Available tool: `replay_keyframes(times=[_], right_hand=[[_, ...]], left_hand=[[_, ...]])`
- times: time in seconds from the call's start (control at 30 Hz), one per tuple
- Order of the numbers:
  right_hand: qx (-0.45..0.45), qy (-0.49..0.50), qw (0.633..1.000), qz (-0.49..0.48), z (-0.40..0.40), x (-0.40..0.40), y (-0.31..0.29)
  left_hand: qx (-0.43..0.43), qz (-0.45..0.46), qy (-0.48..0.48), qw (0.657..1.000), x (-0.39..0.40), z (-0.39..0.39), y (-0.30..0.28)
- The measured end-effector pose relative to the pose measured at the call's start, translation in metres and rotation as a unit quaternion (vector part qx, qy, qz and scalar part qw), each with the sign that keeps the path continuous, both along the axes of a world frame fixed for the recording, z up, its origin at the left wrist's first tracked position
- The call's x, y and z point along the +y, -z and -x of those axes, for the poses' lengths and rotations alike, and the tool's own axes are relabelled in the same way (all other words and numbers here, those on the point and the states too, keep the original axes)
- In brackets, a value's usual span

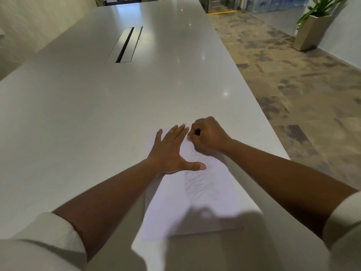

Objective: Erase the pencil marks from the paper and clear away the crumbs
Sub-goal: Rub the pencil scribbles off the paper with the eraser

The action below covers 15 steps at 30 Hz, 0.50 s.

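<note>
The paper (pixel 205 194) lies flat on the white surface (pixel 97 114), near its right edge and close to the person. Faint pencil marks (pixel 197 182) run in a band down the middle of the sheet, from the far end toward the near end. A few small dark specks (pixel 186 138) sit on the sheet's far part, between the two hands.

The left hand (pixel 172 151) rests palm-down on the far left part of the paper. Its fingers (pixel 175 133) are straight and close together, pointing away from the person; the thumb (pixel 197 165) is spread wide to the right and lies on the sheet.

The right hand (pixel 209 135) sits at the far right corner of the paper, just beside the left fingertips. Its fingers are curled tightly inward, tips pressed down toward the sheet. What they pinch is hidden inside the curl and cannot be identified.

Both forearms are bare, with pale ribbed sleeves (pixel 48 237) pushed up.

A recessed slot (pixel 125 45) lies well apart, farther along the surface. A potted plant (pixel 314 22) stands on the floor at the right.
</note>
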State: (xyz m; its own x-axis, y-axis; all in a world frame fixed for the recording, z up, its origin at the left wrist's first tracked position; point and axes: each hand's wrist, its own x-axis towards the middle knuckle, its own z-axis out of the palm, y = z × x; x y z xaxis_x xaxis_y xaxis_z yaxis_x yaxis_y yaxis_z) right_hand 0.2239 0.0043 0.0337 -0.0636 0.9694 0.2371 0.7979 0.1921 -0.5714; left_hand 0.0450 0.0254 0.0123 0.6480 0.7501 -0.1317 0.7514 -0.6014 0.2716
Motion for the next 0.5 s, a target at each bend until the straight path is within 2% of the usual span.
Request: replay_keyframes(times=[0.1,0.27,0.43,0.5], right_hand=[[-0.016,0.024,0.999,-0.015,0.000,0.011,0.000],[0.042,-0.068,0.996,0.047,0.014,-0.017,0.002],[0.057,0.042,0.997,0.024,0.002,0.007,-0.001],[0.059,0.053,0.997,0.023,0.002,0.008,-0.001]], left_hand=[[-0.006,-0.004,0.001,1.000,-0.001,0.001,0.000],[-0.021,0.004,0.005,1.000,0.000,0.000,0.000],[-0.010,0.000,-0.002,1.000,-0.001,0.000,0.000],[-0.008,-0.002,-0.002,1.000,-0.001,0.001,0.000]])
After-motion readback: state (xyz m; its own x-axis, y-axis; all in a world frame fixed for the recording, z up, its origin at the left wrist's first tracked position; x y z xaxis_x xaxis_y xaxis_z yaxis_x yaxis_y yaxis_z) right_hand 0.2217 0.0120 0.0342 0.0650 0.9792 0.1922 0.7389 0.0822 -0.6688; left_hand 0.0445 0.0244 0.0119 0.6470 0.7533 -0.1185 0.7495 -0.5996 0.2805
